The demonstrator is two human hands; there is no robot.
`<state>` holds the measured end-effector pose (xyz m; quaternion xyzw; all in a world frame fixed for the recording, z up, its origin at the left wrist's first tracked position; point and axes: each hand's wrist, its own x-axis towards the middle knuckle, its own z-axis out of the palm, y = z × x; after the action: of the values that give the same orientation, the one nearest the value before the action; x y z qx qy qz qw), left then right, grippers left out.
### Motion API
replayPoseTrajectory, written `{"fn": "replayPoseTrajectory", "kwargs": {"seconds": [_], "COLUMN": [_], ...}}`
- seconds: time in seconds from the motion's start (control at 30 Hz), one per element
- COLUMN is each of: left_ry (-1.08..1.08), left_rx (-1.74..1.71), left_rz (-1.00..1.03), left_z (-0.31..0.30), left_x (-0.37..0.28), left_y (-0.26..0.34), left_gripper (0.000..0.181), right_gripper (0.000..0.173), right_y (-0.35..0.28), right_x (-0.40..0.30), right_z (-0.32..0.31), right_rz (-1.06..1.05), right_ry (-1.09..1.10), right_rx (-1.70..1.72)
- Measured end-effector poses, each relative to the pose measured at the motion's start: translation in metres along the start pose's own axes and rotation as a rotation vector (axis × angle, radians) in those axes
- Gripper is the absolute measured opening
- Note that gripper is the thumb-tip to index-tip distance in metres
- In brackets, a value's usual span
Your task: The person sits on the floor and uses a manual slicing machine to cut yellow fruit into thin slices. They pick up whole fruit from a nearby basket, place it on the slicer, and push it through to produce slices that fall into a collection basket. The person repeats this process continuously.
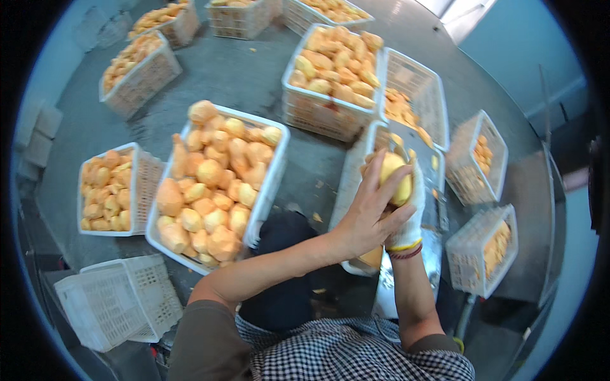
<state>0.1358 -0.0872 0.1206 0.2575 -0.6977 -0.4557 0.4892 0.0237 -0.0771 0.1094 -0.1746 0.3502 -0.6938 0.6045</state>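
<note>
A yellowish peeled tuber (391, 165), likely a sweet potato, is between my hands. My bare left hand (369, 209) lies over it with fingers spread around its side. My right hand (413, 216), in a white knit glove with a yellow cuff, grips it from the right; its fingers are mostly hidden. Beneath my hands a long metal board (431, 259) lies along a white plastic crate (350, 178). The board's far end reaches a second crate (414, 74), where orange slices (399, 107) are heaped.
A full crate of peeled tubers (209, 185) stands left of my knee, another (333, 71) ahead. Smaller crates (476, 157) line the right side. Stacked white crates (114, 300) sit at lower left. Scraps (317, 217) lie on the grey floor (228, 76).
</note>
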Motion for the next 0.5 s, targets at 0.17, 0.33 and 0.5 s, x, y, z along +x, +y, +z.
{"fn": "replayPoseTrajectory", "kwargs": {"seconds": [0.17, 0.33, 0.5], "left_ry": [0.108, 0.28, 0.198], "left_rx": [0.047, -0.289, -0.252], "left_rz": [0.103, -0.399, -0.369], "left_z": [0.02, 0.026, 0.056], "left_x": [0.036, 0.034, 0.058], "left_y": [0.003, -0.068, -0.069], "left_gripper": [0.043, 0.035, 0.038], "right_gripper": [0.035, 0.029, 0.031], "right_y": [-0.07, -0.058, -0.069], "right_x": [-0.061, -0.081, 0.09], "right_z": [-0.093, -0.194, -0.209], "right_rz": [-0.4, -0.435, -0.505], "right_ry": [0.15, -0.007, 0.252], "right_rx": [-1.045, -1.773, -1.893]}}
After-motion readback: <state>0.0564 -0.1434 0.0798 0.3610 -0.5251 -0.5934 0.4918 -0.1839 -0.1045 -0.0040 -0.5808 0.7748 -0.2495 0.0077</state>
